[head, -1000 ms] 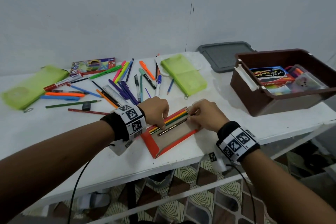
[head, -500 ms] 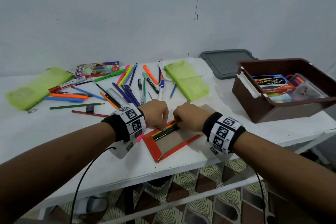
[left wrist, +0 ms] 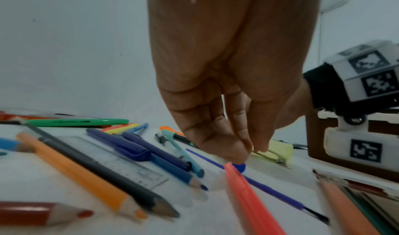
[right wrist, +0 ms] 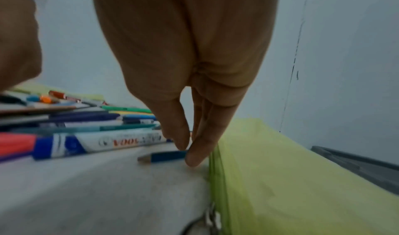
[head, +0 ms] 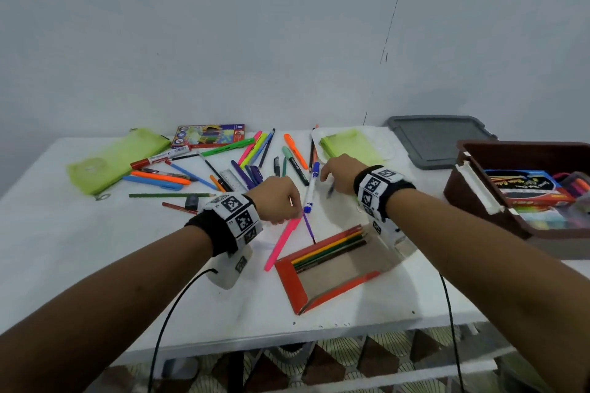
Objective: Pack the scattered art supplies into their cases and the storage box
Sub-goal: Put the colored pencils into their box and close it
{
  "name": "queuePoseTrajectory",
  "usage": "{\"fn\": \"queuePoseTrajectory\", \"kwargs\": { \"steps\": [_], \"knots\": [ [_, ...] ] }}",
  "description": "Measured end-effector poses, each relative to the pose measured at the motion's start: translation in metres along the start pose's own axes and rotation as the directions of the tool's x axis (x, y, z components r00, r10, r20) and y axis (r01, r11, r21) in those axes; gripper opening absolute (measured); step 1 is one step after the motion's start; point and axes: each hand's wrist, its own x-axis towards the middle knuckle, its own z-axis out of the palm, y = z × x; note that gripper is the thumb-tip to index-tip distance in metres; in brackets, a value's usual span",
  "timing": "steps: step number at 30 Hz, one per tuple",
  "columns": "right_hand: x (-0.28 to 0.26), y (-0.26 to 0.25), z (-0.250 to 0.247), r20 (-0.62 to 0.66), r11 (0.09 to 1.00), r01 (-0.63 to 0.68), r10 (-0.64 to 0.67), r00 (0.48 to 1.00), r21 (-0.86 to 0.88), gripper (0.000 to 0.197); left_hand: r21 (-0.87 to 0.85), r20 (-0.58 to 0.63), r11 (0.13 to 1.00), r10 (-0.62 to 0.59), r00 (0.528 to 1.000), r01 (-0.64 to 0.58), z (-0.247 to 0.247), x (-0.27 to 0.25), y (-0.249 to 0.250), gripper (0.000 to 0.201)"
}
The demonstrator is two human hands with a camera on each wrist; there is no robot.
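The left hand pinches the top end of a pink marker; the right hand, fingers extended downward, touches a blue pencil at its tips. Only the head view shows the open orange pencil case just nearer than both hands

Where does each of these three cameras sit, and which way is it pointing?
Head: worn on the head, looking down at the white table; both forearms and hands show.
Left wrist: looks along the left hand toward a pink pen.
Right wrist: looks along the right hand reaching a blue pencil beside the green pouch.
Shared: both wrist views show the blue-capped marker.
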Motion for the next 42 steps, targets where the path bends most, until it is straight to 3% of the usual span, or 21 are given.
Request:
{"fn": "queuePoseTrajectory", "kwargs": {
  "steps": [5, 9, 11, 13, 16, 18, 21, 24, 26, 31, 36, 42],
  "knots": [
    [0.013, 0.001, 0.011, 0.008, 0.995, 0.065, -0.064, 0.998, -0.078, 0.021, -0.110, -0.044, 0.992, -0.065, 0.997, 0.060, -0.009, 0.005, -0.014, 0.013],
    [0.006, 0.008, 0.014, -0.006, 0.967, 0.222, -0.224, 0.974, -0.122, 0.017, -0.135, -0.079, 0.988, -0.087, 0.993, 0.075, -0.014, 0.016, -0.020, 0.014],
    [0.001, 0.013, 0.014, -0.068, 0.946, 0.307, -0.315, 0.947, -0.105, 0.019, -0.141, -0.099, 0.986, -0.103, 0.990, 0.088, -0.017, 0.023, -0.020, 0.015],
    [-0.004, 0.016, 0.010, -0.221, 0.937, 0.348, -0.344, 0.912, -0.022, 0.020, -0.139, -0.122, 0.986, -0.112, 0.986, 0.094, -0.021, 0.034, -0.019, 0.015],
    [-0.010, 0.020, -0.003, -0.531, 0.911, 0.328, -0.153, 0.834, 0.252, 0.018, -0.140, -0.153, 0.983, -0.140, 0.978, 0.119, -0.026, 0.056, -0.017, 0.015],
    [-0.012, 0.022, -0.013, -0.650, 0.811, 0.337, 0.069, 0.757, 0.478, 0.012, -0.113, -0.171, 0.985, -0.146, 0.974, 0.128, -0.032, 0.074, -0.013, 0.015],
    [-0.004, 0.028, -0.021, -0.584, 0.627, 0.294, 0.324, 0.744, 0.722, 0.004, -0.036, -0.218, 0.986, -0.165, 0.962, 0.161, -0.037, 0.106, -0.007, 0.024],
    [0.007, 0.034, -0.020, -0.456, 0.490, 0.224, 0.430, 0.779, 0.843, 0.006, 0.026, -0.257, 0.977, -0.197, 0.946, 0.210, -0.039, 0.134, -0.001, 0.024],
    [0.011, 0.037, -0.018, -0.395, 0.448, 0.179, 0.452, 0.800, 0.876, 0.011, 0.048, -0.265, 0.972, -0.209, 0.941, 0.229, -0.040, 0.148, 0.003, 0.021],
    [0.023, 0.048, -0.016, -0.314, 0.411, 0.106, 0.480, 0.819, 0.905, 0.012, 0.101, -0.224, 0.971, -0.190, 0.956, 0.217, -0.038, 0.173, 0.000, 0.039],
    [0.029, 0.058, -0.016, -0.269, 0.402, 0.064, 0.478, 0.836, 0.913, 0.010, 0.179, -0.189, 0.950, -0.223, 0.956, 0.257, -0.043, 0.172, -0.003, 0.023],
    [0.030, 0.055, -0.021, -0.249, 0.432, 0.038, 0.445, 0.860, 0.901, 0.009, 0.234, -0.180, 0.930, -0.246, 0.952, 0.285, -0.038, 0.154, -0.015, 0.027]
  ]
}}
